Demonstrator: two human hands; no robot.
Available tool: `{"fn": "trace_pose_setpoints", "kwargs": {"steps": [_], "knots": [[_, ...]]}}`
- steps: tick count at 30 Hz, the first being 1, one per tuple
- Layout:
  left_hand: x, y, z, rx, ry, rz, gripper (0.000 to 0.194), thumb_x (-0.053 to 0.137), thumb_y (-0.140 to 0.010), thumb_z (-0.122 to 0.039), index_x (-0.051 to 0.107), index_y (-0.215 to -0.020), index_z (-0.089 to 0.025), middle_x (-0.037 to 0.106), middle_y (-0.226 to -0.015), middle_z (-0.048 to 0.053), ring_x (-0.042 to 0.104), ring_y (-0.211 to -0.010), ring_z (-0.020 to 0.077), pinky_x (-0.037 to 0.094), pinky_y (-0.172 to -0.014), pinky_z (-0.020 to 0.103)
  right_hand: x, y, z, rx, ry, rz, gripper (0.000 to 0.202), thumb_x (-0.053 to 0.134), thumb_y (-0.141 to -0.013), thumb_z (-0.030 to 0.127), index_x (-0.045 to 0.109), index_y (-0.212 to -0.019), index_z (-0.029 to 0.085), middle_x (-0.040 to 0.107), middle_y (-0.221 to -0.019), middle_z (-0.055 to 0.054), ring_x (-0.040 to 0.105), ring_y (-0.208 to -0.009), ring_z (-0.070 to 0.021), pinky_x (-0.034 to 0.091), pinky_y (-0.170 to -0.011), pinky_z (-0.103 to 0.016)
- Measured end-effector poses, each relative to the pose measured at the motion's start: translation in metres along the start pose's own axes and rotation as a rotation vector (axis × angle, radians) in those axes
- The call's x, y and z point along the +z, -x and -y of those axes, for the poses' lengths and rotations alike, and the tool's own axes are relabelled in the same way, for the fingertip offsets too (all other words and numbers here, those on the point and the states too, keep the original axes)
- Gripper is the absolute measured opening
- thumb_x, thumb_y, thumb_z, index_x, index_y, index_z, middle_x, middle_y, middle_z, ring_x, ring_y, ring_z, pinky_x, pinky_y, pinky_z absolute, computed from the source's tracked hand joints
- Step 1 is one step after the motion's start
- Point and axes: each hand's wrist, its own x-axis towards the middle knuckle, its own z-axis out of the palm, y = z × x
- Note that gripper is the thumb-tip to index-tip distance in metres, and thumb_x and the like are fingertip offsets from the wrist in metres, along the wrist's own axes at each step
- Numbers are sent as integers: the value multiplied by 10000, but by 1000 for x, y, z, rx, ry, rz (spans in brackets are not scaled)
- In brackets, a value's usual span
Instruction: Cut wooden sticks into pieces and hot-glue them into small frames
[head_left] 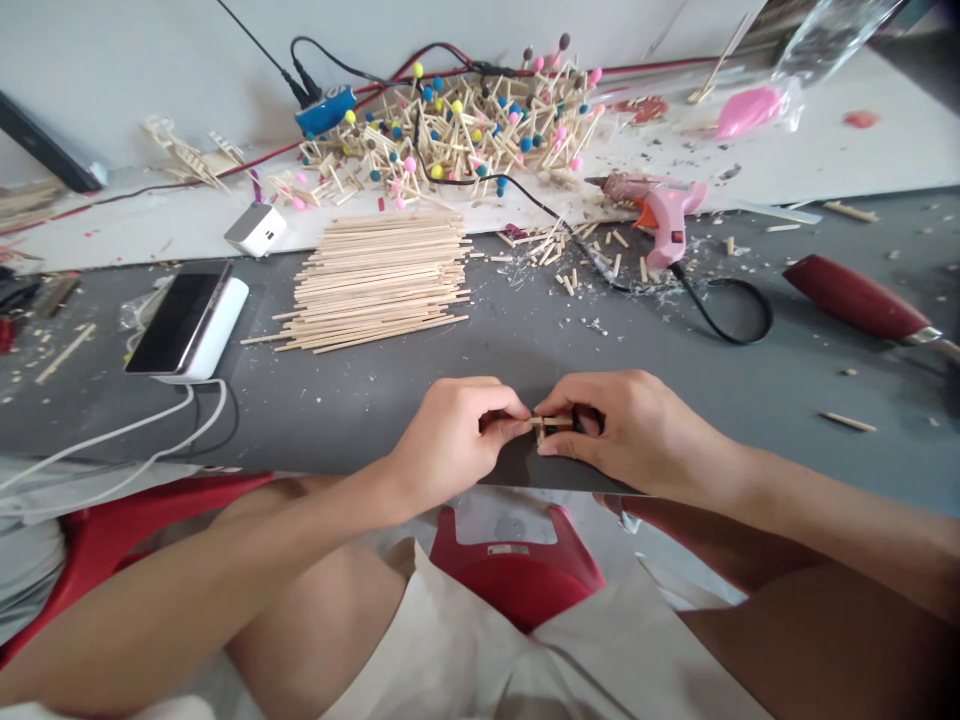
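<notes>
At the near edge of the grey table, my left hand (pixel 454 432) pinches one end of a small piece made of short wooden sticks (pixel 541 428). The sticks cross each other. My right hand (pixel 637 425) grips the same piece from the other side between thumb and fingers. Something black and curved (pixel 585 420) shows inside the right hand, but its kind is mostly hidden. Beyond my hands, to the left, lies a pile of thin wooden sticks (pixel 382 280), roughly side by side.
A pink glue gun (pixel 664 210) with a black cord lies at the back right. Near the right edge rests a red-handled tool (pixel 859 295). A heap of stick pieces with coloured balls (pixel 457 130) fills the back. A phone (pixel 180 318) leans on a white block at left.
</notes>
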Motion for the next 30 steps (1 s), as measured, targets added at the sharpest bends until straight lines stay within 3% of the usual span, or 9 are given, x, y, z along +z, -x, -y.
{"fn": "trace_pose_setpoints", "kwargs": {"steps": [30], "knots": [[0,-1,-1,1,-1,-5,93,672,-854,-117,733,-812,-173,664,-731,-4,535,-621,93,377,-574,225,2,-1,-2,-7,10,-6,112,726,-795,300,731,-889,240,668,-686,29,580,-616,-109,375,-567,-228]]}}
